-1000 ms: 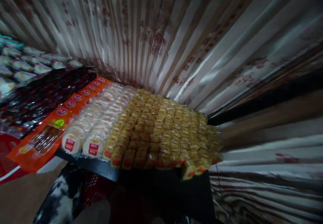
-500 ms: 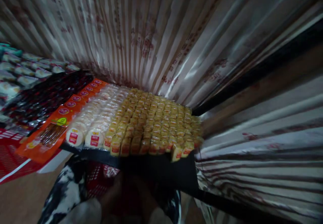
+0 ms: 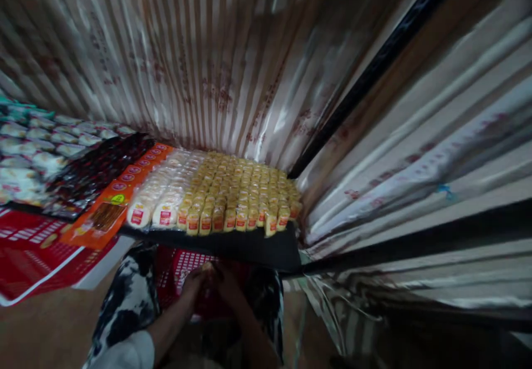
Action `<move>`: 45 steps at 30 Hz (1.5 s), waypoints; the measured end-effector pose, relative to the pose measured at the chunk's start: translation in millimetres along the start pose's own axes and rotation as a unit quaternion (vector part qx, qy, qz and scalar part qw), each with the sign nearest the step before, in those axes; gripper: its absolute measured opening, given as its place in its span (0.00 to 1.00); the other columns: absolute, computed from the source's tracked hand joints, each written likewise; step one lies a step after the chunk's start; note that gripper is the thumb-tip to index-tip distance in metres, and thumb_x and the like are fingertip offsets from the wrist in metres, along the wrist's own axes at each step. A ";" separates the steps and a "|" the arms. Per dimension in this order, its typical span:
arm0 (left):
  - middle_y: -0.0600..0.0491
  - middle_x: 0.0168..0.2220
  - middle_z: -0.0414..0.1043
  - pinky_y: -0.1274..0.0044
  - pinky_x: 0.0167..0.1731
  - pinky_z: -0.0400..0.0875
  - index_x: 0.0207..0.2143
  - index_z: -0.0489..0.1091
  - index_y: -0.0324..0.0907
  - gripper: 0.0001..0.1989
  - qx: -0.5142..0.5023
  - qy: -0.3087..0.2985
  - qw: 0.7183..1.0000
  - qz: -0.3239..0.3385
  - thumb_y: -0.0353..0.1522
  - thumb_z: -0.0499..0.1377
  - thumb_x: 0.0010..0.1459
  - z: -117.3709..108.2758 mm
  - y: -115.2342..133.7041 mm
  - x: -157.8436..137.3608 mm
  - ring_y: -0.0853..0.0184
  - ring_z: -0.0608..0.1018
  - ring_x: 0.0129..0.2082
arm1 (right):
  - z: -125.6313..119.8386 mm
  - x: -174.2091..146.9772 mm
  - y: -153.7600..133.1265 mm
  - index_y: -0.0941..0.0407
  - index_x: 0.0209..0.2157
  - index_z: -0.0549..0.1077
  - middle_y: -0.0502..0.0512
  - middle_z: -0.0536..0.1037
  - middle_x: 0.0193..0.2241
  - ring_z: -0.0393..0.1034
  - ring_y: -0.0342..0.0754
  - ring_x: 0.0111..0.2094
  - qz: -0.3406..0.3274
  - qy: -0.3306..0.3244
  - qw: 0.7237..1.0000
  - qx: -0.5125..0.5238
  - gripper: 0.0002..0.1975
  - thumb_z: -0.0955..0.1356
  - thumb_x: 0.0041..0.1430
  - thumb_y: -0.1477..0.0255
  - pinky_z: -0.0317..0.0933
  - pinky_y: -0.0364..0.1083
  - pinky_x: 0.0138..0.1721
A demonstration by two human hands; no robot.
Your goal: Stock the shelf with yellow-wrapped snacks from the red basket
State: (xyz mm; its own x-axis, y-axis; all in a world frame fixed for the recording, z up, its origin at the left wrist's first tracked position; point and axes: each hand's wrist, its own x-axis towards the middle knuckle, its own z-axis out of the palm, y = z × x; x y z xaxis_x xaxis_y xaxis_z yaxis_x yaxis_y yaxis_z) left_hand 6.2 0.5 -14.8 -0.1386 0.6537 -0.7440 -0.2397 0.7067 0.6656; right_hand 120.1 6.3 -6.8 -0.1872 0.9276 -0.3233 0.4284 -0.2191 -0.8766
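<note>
Below the front edge of the black shelf point(image 3: 249, 250), my left hand point(image 3: 193, 281) and my right hand point(image 3: 227, 285) meet over a red perforated basket point(image 3: 166, 272) between my knees. The fingers of both look closed round a small pale thing point(image 3: 208, 268), too dim and blurred to name. On the shelf above stand rows of yellow wrapped snack packs point(image 3: 233, 191) with red labels. To their left lie rows of round white packs point(image 3: 164, 214), also with red labels.
An orange packet strip point(image 3: 124, 183), dark glossy packs point(image 3: 91, 175) and white packs point(image 3: 41, 142) extend leftward. A red basket point(image 3: 29, 247) stands at the left. A striped plastic sheet point(image 3: 216, 64) hangs behind, and a black pole point(image 3: 357, 86) slants at the right.
The view has swung, so the shelf sits slightly higher and further left at its right end. My hands, dark and blurred before, now show close together over the basket.
</note>
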 end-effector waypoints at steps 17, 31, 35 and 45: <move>0.57 0.24 0.70 0.81 0.25 0.65 0.37 0.69 0.39 0.23 0.011 -0.148 0.973 0.179 0.39 0.67 0.36 6.4 70.2 -74.5 0.72 0.72 0.24 | -43.4 -43.2 -31.5 0.53 0.42 0.71 0.57 0.78 0.41 0.73 0.52 0.42 -0.079 0.049 0.955 0.282 0.20 0.69 0.48 0.60 0.66 0.53 0.46; 0.58 0.24 0.67 0.82 0.25 0.65 0.35 0.71 0.37 0.12 0.172 -0.205 0.922 0.279 0.28 0.62 0.44 50.3 98.0 -65.8 0.74 0.69 0.22 | -67.7 -50.0 -35.4 0.56 0.48 0.69 0.62 0.76 0.46 0.72 0.55 0.46 -0.115 0.173 0.944 0.255 0.25 0.66 0.51 0.57 0.65 0.54 0.49; 0.57 0.27 0.68 0.82 0.26 0.65 0.37 0.70 0.37 0.12 0.231 -0.202 0.895 0.323 0.25 0.59 0.46 73.2 108.6 -64.2 0.74 0.69 0.23 | -74.3 -49.5 -33.8 0.59 0.54 0.64 0.64 0.71 0.51 0.69 0.52 0.50 -0.120 0.245 0.940 0.204 0.27 0.62 0.56 0.59 0.62 0.51 0.52; 0.54 0.31 0.71 0.80 0.32 0.66 0.42 0.70 0.38 0.14 0.357 -0.126 0.791 0.481 0.26 0.57 0.51 143.7 168.7 -69.3 0.72 0.71 0.29 | -112.9 -12.9 -24.7 0.62 0.57 0.61 0.66 0.58 0.60 0.50 0.53 0.62 -0.125 0.469 0.874 -0.030 0.26 0.54 0.60 0.67 0.49 0.56 0.60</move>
State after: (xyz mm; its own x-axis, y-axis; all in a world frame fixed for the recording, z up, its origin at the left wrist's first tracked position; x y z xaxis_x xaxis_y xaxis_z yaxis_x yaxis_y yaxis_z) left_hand 113.4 113.4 157.5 0.2907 0.9514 0.1013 0.4756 -0.2356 0.8475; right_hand 211.7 33.9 59.2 0.5127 0.7906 0.3348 0.5279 0.0172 -0.8491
